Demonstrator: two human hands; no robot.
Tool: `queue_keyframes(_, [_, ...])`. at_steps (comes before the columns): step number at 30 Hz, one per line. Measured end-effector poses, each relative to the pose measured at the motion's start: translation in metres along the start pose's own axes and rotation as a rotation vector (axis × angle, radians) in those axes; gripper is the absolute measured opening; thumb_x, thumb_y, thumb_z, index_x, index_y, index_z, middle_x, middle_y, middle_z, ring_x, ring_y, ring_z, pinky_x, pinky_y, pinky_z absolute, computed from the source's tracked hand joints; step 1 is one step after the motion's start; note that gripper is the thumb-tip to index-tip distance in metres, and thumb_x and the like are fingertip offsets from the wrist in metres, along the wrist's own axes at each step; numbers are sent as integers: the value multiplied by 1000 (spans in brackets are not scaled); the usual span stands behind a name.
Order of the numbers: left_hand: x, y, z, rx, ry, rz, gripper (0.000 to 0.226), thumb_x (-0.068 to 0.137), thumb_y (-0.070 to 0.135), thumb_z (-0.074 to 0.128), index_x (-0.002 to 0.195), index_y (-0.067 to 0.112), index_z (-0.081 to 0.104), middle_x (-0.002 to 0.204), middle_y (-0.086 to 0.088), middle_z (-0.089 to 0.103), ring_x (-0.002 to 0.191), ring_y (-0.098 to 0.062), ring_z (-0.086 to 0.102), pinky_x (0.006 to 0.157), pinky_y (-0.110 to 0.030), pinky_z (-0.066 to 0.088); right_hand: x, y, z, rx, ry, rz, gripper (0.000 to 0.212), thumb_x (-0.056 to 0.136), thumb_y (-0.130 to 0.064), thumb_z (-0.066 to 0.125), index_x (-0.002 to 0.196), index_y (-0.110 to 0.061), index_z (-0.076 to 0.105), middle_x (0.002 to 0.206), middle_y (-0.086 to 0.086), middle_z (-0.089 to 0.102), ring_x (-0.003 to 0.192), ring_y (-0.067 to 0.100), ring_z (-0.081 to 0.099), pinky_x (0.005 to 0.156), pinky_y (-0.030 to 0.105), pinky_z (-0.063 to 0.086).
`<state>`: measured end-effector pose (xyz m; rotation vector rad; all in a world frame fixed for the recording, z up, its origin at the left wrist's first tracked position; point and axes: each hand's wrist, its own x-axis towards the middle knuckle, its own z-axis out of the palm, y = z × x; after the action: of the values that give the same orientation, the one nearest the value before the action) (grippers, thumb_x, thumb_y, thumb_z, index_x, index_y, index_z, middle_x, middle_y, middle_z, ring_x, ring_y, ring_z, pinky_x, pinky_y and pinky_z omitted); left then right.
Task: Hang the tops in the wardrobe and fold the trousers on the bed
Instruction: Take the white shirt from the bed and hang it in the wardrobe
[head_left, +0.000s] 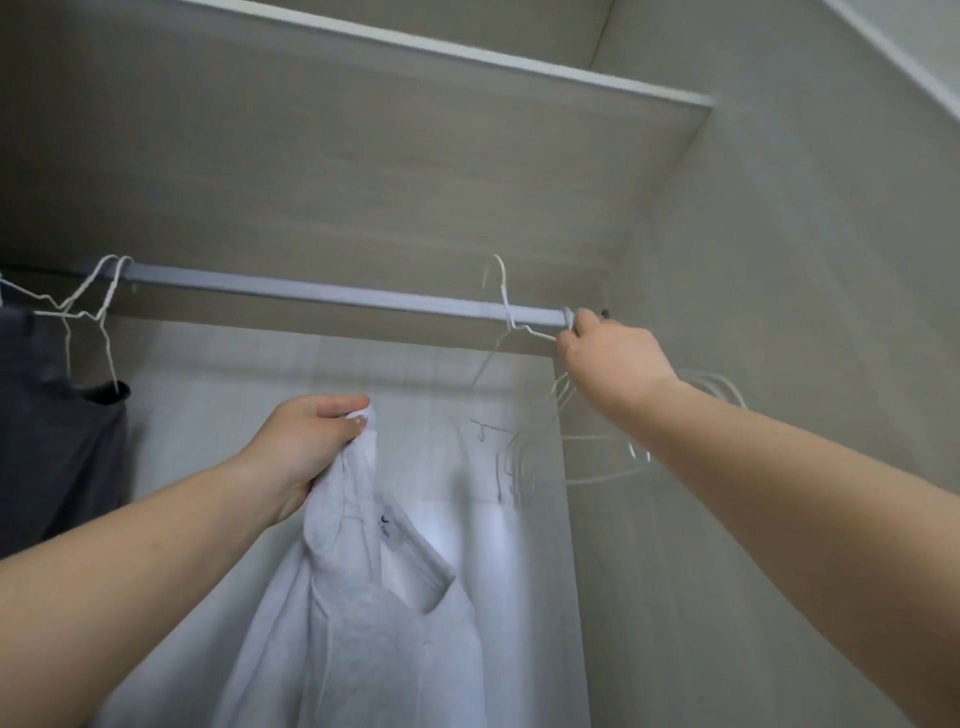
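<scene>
- Nearest, two bare forearms reach up into the wardrobe (779, 260), one from 8 o'clock and one from 4 o'clock.
- The left hand (306, 441), just below centre, has its grip clamped on a bunched fold of a white top (363, 597): thumb over the cloth, fingers curled under it.
- The white top hangs from that hand toward 6 o'clock, its neck opening gaping and a small label showing inside the collar.
- The right hand (613, 358), at about 3 o'clock, has its grip closed on a white wire hanger (506, 306), pinching it near the neck where it meets the rail.
- That hanger's hook stands up above the rail (311, 291), tilted, not seated over it.
- Below and behind the right wrist hangs a bunch of more white wire hangers (613, 457), bare and blurred together.
- The rail runs from 9 o'clock to 3 o'clock, sloping slightly down to the right, and ends near the wardrobe's right wall.
- At 9 o'clock, well apart from both hands, two white hangers (88, 306) hook over the rail; a dark grey garment (57, 441) hangs there.
- Farthest, at 12 o'clock, a shelf (415, 130) spans the wardrobe above the rail.
</scene>
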<state>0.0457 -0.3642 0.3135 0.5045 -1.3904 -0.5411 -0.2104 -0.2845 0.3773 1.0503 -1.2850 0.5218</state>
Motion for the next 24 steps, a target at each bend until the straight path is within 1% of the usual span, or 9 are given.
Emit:
queue_keyframes(3, [0, -5, -5, 69, -1, 19, 32, 94, -2, 50, 118, 13, 64, 115, -12, 66, 102, -25, 63, 99, -37, 47, -10, -10, -5, 15, 37, -76, 25, 93, -1, 40, 117, -5, 47, 118, 14, 47, 100, 32, 56, 60, 35, 31])
queue_keyframes(5, [-2, -9, -12, 142, -12, 33, 35, 94, -4, 45, 114, 17, 65, 110, -9, 66, 96, -22, 64, 88, -31, 51, -22, -15, -4, 51, 42, -114, 29, 92, -1, 40, 120, -7, 45, 115, 13, 46, 99, 32, 56, 59, 35, 30])
queue_keyframes(8, [-9, -20, -30, 296, -5, 55, 42, 89, -9, 39, 93, 21, 67, 96, -7, 68, 79, -19, 62, 69, -25, 51, -44, -26, 5, 145, 20, -142, 42, 90, -2, 41, 131, -11, 40, 114, 11, 45, 97, 33, 55, 59, 35, 32])
queue_keyframes(12, [-23, -39, -57, 618, -13, 115, 41, 83, -11, 40, 75, 21, 65, 80, -12, 64, 71, -22, 52, 60, -26, 37, -72, -48, 24, 317, -57, -177, 51, 90, -8, 43, 138, -22, 32, 114, 6, 50, 92, 34, 60, 62, 35, 43])
queue_keyframes(15, [-37, -48, -80, 919, -139, 165, 40, 80, -13, 43, 69, 18, 66, 87, -18, 65, 77, -24, 55, 64, -25, 38, -94, -63, 32, 403, -86, -224, 56, 92, -13, 38, 144, -29, 23, 114, 3, 53, 90, 34, 60, 67, 35, 48])
queue_keyframes(17, [-44, -55, -99, 1213, -289, 232, 37, 79, -12, 49, 72, 20, 65, 92, -6, 59, 89, -24, 58, 74, -22, 40, -108, -73, 34, 451, -87, -261, 58, 93, -15, 37, 146, -31, 22, 113, 3, 54, 91, 33, 58, 70, 36, 49])
queue_keyframes(19, [-53, -61, -115, 1522, -444, 247, 27, 80, -5, 54, 79, 20, 63, 99, 0, 53, 93, -24, 57, 83, -31, 43, -119, -83, 36, 495, -87, -279, 58, 93, -14, 37, 146, -31, 23, 114, 2, 55, 90, 32, 57, 68, 34, 47])
queue_keyframes(21, [-61, -66, -124, 1744, -491, 220, 20, 82, 1, 54, 90, 18, 63, 108, 0, 50, 91, -25, 56, 83, -36, 46, -126, -88, 38, 519, -74, -281, 58, 93, -14, 38, 146, -32, 25, 117, 2, 57, 88, 33, 58, 64, 33, 44])
queue_keyframes(24, [-68, -76, -136, 1852, -463, 132, 31, 89, 2, 47, 111, 18, 62, 119, -3, 48, 97, -28, 58, 81, -32, 46, -135, -95, 40, 561, -53, -297, 56, 93, -13, 40, 145, -31, 30, 116, 3, 59, 85, 35, 59, 65, 35, 48])
